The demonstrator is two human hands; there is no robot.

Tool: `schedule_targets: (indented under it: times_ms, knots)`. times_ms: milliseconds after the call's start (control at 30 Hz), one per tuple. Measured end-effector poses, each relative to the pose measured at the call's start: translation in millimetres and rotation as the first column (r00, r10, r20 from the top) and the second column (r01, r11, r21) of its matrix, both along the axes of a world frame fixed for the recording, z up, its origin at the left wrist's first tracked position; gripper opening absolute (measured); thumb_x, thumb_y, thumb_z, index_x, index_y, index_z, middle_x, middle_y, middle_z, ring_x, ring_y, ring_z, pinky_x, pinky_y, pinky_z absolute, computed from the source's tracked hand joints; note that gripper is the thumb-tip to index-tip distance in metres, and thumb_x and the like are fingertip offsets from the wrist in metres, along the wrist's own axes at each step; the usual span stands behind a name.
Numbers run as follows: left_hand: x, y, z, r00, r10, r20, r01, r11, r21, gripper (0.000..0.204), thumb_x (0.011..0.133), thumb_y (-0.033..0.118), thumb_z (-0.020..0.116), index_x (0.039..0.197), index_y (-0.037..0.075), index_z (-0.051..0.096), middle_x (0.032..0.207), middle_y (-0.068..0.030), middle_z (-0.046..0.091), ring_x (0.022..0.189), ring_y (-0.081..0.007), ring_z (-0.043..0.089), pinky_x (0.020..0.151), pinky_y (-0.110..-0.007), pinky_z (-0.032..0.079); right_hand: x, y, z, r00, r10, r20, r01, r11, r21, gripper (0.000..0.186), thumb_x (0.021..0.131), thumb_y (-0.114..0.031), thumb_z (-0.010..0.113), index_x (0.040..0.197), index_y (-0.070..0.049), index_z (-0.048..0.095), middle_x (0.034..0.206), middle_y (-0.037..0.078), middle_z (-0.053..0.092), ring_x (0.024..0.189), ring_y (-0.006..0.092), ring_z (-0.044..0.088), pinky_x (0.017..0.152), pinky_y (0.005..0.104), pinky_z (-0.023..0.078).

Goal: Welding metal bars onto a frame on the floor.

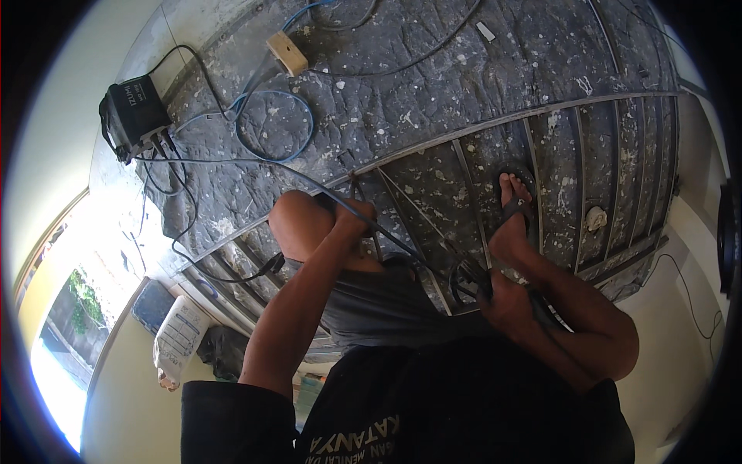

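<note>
My left hand (354,219) is closed on a dark metal bar (375,247) beside my bent knee, with a thick cable running close over it. My right hand (502,301) grips a black tool (470,278), apparently an electrode holder, from which a thin straight rod (425,216) extends up-left across the bars. Around both hands lies a long metal grid frame (578,185) with parallel bars and a slightly curved edge. A dark clamp (270,264) on a cable sits at its left part. My sandalled foot (514,201) rests between bars to the right.
A black power unit (135,116) with cables stands upper left on a paint-spattered sheet (386,69). Looped cables and a wooden block (287,53) lie ahead. A white sack (178,340), blue container (153,308) and black bag (222,352) are lower left, near a bright opening. A pale wall borders the right.
</note>
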State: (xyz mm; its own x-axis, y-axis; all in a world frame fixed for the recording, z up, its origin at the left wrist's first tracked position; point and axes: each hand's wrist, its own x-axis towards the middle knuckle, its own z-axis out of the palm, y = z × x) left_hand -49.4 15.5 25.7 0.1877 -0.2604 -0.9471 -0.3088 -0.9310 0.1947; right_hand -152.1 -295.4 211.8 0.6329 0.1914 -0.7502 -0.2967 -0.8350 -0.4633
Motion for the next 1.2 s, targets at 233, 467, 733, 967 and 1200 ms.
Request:
schedule_targets:
  times_ms: [233, 467, 733, 967, 1200]
  knots:
    - [1.0, -0.8, 1.1, 0.999, -0.044, 0.004, 0.044, 0.999, 0.008, 0.021, 0.077, 0.027, 0.063, 0.089, 0.014, 0.073, 0.092, -0.0125, 0.07, 0.089, -0.03, 0.068, 0.074, -0.041, 0.054, 1.2, 2.1, 2.9, 0.999, -0.025, -0.034, 0.025, 1.0, 0.004, 0.036, 0.076, -0.018, 0.069, 0.101, -0.002, 0.048, 0.079, 0.02, 0.063, 0.071, 0.0385, 0.064, 0.06, 0.046, 0.051]
    - [-0.7, 0.7, 1.9, 0.999, -0.007, 0.033, 0.007, 1.0, -0.003, 0.022, 0.082, 0.025, 0.057, 0.089, 0.012, 0.073, 0.094, -0.0124, 0.07, 0.09, -0.0294, 0.068, 0.073, -0.041, 0.054, 3.4, 4.7, 4.5, 0.995, -0.014, -0.101, 0.011, 1.0, -0.029, 0.038, 0.076, -0.018, 0.069, 0.103, -0.001, 0.049, 0.08, 0.02, 0.063, 0.071, 0.0384, 0.064, 0.061, 0.0456, 0.052]
    - [0.9, -0.8, 5.8, 0.999, 0.025, 0.042, -0.025, 1.0, 0.004, 0.022, 0.081, 0.025, 0.058, 0.088, 0.01, 0.073, 0.094, -0.0128, 0.071, 0.09, -0.0293, 0.068, 0.072, -0.041, 0.054, -2.1, 6.8, 2.5, 1.0, -0.003, -0.016, 0.003, 1.0, -0.005, 0.038, 0.076, -0.018, 0.069, 0.102, -0.001, 0.048, 0.08, 0.02, 0.063, 0.07, 0.0385, 0.064, 0.06, 0.0453, 0.051]
    - [-0.3, 1.9, -1.7, 0.999, -0.032, 0.028, 0.033, 0.999, -0.013, 0.024, 0.079, 0.031, 0.061, 0.088, 0.012, 0.073, 0.091, -0.0132, 0.07, 0.086, -0.0304, 0.068, 0.072, -0.041, 0.054, -4.8, 7.2, 1.8, 1.0, -0.005, -0.03, 0.005, 1.0, -0.028, 0.037, 0.077, -0.019, 0.069, 0.102, -0.001, 0.049, 0.08, 0.019, 0.063, 0.069, 0.0382, 0.064, 0.059, 0.0451, 0.052]
    - [-6.5, 5.9, -10.9, 0.998, -0.032, 0.057, 0.033, 0.999, -0.02, 0.028, 0.078, 0.036, 0.063, 0.09, 0.013, 0.073, 0.087, -0.014, 0.07, 0.082, -0.0302, 0.069, 0.07, -0.04, 0.054, -5.3, 8.9, 2.5, 0.997, -0.008, -0.073, 0.006, 1.0, -0.027, 0.037, 0.077, -0.02, 0.069, 0.102, -0.002, 0.049, 0.081, 0.019, 0.063, 0.069, 0.0378, 0.064, 0.059, 0.0454, 0.052]
